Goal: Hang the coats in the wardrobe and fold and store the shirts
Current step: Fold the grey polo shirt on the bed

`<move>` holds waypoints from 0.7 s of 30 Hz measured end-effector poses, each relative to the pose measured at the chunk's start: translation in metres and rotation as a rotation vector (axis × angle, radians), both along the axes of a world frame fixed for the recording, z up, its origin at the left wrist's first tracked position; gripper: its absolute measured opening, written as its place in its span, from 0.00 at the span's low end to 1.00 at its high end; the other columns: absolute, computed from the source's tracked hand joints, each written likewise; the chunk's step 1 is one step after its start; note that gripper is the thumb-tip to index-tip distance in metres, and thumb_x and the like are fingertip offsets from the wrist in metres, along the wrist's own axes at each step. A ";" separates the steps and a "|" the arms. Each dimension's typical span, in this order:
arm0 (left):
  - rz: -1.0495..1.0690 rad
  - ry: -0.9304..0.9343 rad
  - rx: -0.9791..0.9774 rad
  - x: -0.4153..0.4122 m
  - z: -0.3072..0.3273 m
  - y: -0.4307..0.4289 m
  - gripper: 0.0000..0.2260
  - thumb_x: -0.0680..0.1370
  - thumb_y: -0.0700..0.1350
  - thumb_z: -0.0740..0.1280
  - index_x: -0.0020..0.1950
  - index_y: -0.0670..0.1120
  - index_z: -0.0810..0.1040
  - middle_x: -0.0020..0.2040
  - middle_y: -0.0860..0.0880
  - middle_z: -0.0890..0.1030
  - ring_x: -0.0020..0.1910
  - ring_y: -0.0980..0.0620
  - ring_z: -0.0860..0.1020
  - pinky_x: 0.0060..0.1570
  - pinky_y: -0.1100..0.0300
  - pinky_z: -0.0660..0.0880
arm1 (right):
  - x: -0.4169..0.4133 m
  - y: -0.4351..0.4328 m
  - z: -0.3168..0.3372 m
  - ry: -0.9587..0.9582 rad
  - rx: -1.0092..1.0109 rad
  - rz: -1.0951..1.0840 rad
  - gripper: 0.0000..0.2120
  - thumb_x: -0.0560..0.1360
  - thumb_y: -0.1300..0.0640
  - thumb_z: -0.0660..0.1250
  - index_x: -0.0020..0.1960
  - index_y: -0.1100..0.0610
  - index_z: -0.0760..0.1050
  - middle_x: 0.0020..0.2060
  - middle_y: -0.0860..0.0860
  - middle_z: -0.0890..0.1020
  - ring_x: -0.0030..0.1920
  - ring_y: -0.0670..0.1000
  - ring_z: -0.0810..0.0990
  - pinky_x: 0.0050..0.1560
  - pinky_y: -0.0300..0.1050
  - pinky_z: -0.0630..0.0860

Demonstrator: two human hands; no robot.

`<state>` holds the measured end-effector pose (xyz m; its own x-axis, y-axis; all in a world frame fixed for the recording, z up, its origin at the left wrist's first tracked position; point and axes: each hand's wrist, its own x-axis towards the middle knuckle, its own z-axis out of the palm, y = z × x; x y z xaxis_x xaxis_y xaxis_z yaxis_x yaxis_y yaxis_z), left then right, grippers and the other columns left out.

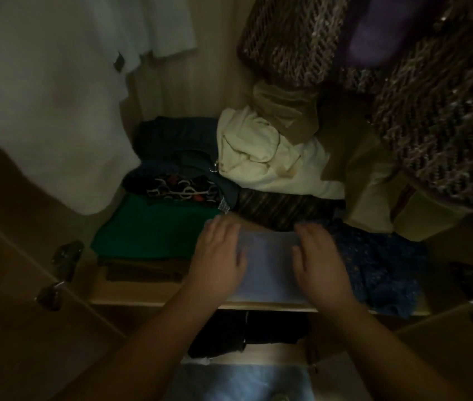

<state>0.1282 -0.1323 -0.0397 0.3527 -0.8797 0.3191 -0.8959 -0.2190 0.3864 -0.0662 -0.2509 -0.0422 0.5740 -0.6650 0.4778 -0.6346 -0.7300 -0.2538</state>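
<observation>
Pressing a folded shirt onto a crowded shelf, a person works inside a dim pale-wood wardrobe (189,68). Top left hangs a large white garment (41,96); top right, a brown-and-purple knit coat (432,111), apparently hung up, tho no rail shows in frame. Below, the light wooden shelf (148,301) carries piles: a green folded garment (154,230) at left, a cream crumpled garment (267,163) at the back, a blue knit garment (380,264) at right. Between green & blue, at the shelf's front edge, lies the pale lilac folded shirt (270,267); whether it sits on the board or on other clothes can't be told. Left hand (217,256) rests flat on its left side, right hand (319,261) on its right. Fingers (220,227) lie straight & close together, palms down, nothing pinched; the pic is dark & blurred, so fingertip detail is approx.

Judgement: the storing step for this shirt looks nearly done. Risks:
- The shirt's near edge sits about level w/ the shelf lip, so lifting off too soon could let it slide to the lower shelf.
- A hard push back could ruck the fold or jam it into the dark striped garment (281,209) behind.
- The blue knit appears to overhang the lip, so the right wrist could drag it down.
</observation>
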 end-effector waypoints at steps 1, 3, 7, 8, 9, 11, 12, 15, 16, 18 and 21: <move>-0.068 -0.060 0.057 -0.004 -0.003 -0.006 0.27 0.80 0.54 0.60 0.77 0.44 0.64 0.78 0.43 0.64 0.78 0.43 0.58 0.77 0.47 0.55 | 0.006 0.002 -0.001 0.104 -0.010 0.070 0.24 0.81 0.51 0.56 0.72 0.61 0.69 0.69 0.59 0.73 0.71 0.59 0.69 0.73 0.54 0.64; -0.100 -0.120 0.205 -0.007 -0.016 -0.014 0.29 0.82 0.60 0.53 0.80 0.50 0.58 0.81 0.47 0.56 0.80 0.46 0.50 0.78 0.47 0.47 | 0.012 0.003 -0.010 0.371 0.050 0.110 0.28 0.83 0.46 0.54 0.77 0.61 0.61 0.76 0.58 0.65 0.77 0.57 0.60 0.77 0.54 0.56; -0.081 -0.129 0.360 -0.002 -0.051 -0.012 0.32 0.79 0.68 0.43 0.81 0.57 0.55 0.81 0.49 0.55 0.80 0.47 0.51 0.78 0.48 0.44 | 0.006 0.007 -0.039 0.423 0.215 0.074 0.30 0.84 0.42 0.49 0.80 0.57 0.55 0.78 0.55 0.61 0.78 0.55 0.59 0.77 0.52 0.54; -0.077 -0.114 0.359 -0.001 -0.055 -0.013 0.33 0.78 0.69 0.41 0.81 0.57 0.56 0.81 0.49 0.57 0.80 0.46 0.53 0.78 0.49 0.45 | 0.005 0.009 -0.042 0.377 0.223 0.065 0.29 0.83 0.42 0.50 0.79 0.57 0.57 0.77 0.55 0.63 0.77 0.55 0.61 0.77 0.52 0.55; -0.073 -0.106 0.364 -0.001 -0.056 -0.013 0.35 0.77 0.69 0.39 0.80 0.57 0.57 0.81 0.49 0.58 0.80 0.46 0.55 0.78 0.49 0.46 | 0.005 0.010 -0.043 0.342 0.224 0.053 0.28 0.83 0.43 0.52 0.79 0.57 0.59 0.76 0.55 0.65 0.76 0.55 0.64 0.77 0.50 0.57; -0.069 -0.108 0.383 -0.003 -0.055 -0.015 0.34 0.78 0.68 0.40 0.80 0.56 0.57 0.81 0.49 0.58 0.79 0.46 0.55 0.78 0.49 0.46 | 0.006 0.010 -0.044 0.308 0.249 0.047 0.27 0.83 0.45 0.55 0.78 0.58 0.62 0.75 0.55 0.67 0.75 0.54 0.66 0.77 0.47 0.56; -0.076 -0.113 0.396 -0.002 -0.053 -0.015 0.32 0.79 0.67 0.43 0.81 0.56 0.56 0.81 0.49 0.57 0.80 0.46 0.54 0.78 0.50 0.45 | 0.005 0.009 -0.042 0.301 0.269 0.052 0.27 0.83 0.46 0.56 0.77 0.58 0.62 0.75 0.56 0.67 0.75 0.54 0.66 0.76 0.46 0.55; -0.128 -0.108 0.400 0.000 -0.037 -0.014 0.29 0.82 0.63 0.49 0.81 0.53 0.55 0.81 0.47 0.57 0.79 0.46 0.54 0.77 0.50 0.47 | -0.003 0.011 -0.028 0.312 0.306 0.068 0.27 0.83 0.48 0.57 0.77 0.61 0.61 0.76 0.58 0.65 0.75 0.56 0.64 0.77 0.46 0.52; -0.146 -0.099 0.383 -0.001 -0.028 -0.013 0.28 0.83 0.62 0.50 0.81 0.51 0.55 0.80 0.47 0.58 0.79 0.46 0.54 0.77 0.49 0.49 | -0.008 0.014 -0.021 0.300 0.312 0.057 0.27 0.83 0.48 0.57 0.77 0.61 0.61 0.76 0.58 0.65 0.76 0.56 0.63 0.77 0.47 0.53; -0.170 -0.069 0.348 -0.009 -0.006 -0.007 0.28 0.83 0.61 0.50 0.80 0.49 0.56 0.80 0.46 0.58 0.79 0.45 0.53 0.77 0.47 0.51 | -0.026 0.026 -0.007 0.252 0.305 -0.009 0.26 0.83 0.48 0.56 0.77 0.60 0.62 0.75 0.58 0.66 0.76 0.57 0.62 0.77 0.50 0.54; -0.257 -0.002 0.277 -0.052 0.020 0.012 0.28 0.83 0.59 0.53 0.80 0.49 0.55 0.80 0.45 0.58 0.79 0.45 0.54 0.76 0.49 0.54 | -0.073 0.065 0.014 0.191 0.251 -0.126 0.27 0.82 0.45 0.52 0.77 0.58 0.62 0.76 0.55 0.64 0.77 0.56 0.60 0.77 0.53 0.56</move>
<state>0.0764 -0.1205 -0.0195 0.1086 -0.9925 0.0567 -0.9360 -0.0829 0.3421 -0.1390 -0.1864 -0.0278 0.5435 -0.8195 0.1818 -0.7691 -0.5729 -0.2833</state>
